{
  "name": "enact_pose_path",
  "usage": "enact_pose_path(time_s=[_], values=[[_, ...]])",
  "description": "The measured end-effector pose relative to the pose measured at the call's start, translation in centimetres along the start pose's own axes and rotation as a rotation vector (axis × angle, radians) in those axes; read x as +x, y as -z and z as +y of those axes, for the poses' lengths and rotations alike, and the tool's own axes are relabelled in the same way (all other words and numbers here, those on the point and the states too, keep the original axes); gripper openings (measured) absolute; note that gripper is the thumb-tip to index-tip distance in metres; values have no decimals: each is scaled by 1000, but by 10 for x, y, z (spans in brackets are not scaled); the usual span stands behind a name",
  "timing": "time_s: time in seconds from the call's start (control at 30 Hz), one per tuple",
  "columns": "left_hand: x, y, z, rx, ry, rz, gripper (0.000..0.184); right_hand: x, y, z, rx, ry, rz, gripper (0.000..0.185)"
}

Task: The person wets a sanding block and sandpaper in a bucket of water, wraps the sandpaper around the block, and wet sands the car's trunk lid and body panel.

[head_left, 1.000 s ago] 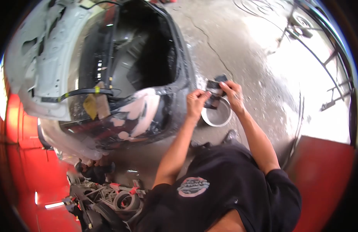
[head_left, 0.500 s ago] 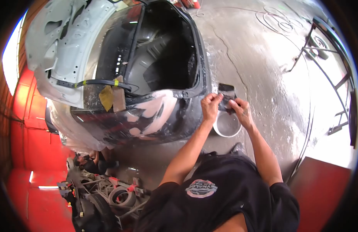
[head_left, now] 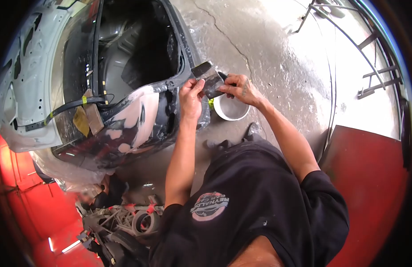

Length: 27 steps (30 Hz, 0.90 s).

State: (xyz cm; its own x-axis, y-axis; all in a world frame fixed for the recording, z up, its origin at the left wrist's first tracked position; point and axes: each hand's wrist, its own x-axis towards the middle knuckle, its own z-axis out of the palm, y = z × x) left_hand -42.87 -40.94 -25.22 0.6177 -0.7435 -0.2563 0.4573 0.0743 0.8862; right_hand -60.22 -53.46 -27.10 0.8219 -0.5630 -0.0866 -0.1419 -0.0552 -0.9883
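Hands (head_left: 191, 99) pinching dark sheet (head_left: 213, 84) (one either side), white bucket (head_left: 232, 119) near, car (head_left: 146, 116) alongside

Grey floor (head_left: 277, 66) (cracked, shiny in patches), white bucket (head_left: 233, 118) standing on it, dark cable (head_left: 334, 98) alongside

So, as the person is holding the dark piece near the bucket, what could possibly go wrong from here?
The left hand and right hand seem to hold the dark piece mostly by the fingers, so it might slip and drop into or beside the bucket.

The bucket stands on the floor close to a shoe; a careless step could perhaps knock it.
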Motion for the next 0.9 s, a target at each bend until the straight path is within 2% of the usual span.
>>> enact_pose_path(time_s=[0.13, 0.47, 0.57, 0.6, 0.67, 0.73, 0.8, 0.83, 0.87, 0.9], values=[[-1, 7, 7, 64, -11, -78, 10, 1, 8, 0, 117, -55, -113, 34], [-16, -4, 16, 149, -43, -90, 16, -1, 0, 13, 200, -127, -91, 37], [-12, 7, 13, 276, -80, -119, 14, -2, 4, 3, 218, -144, 46, 42], [-11, 8, 11, 325, -105, -140, 13, 0, 9, -2, 207, -102, 37, 47], [-10, 9, 6, 451, -135, -162, 10, 6, 11, -10, 16, -19, 41, 44], [-7, 9, -1, 512, -116, -125, 15, 9, 11, -14, -114, 133, 55, 38], [-6, 9, -8, 682, -371, -30, 15, 11, -1, -19, -128, 318, 128, 27], [-5, 9, -17, 687, -395, 60, 17, 7, -5, -29, -259, 242, 150, 23], [-3, 8, -26, 686, -418, 149, 19, 9, -12, -22, -313, 444, 215, 21], [-1, 7, -33, 635, -316, 204, 23, 5, -18, -28, -350, 387, 261, 21]])
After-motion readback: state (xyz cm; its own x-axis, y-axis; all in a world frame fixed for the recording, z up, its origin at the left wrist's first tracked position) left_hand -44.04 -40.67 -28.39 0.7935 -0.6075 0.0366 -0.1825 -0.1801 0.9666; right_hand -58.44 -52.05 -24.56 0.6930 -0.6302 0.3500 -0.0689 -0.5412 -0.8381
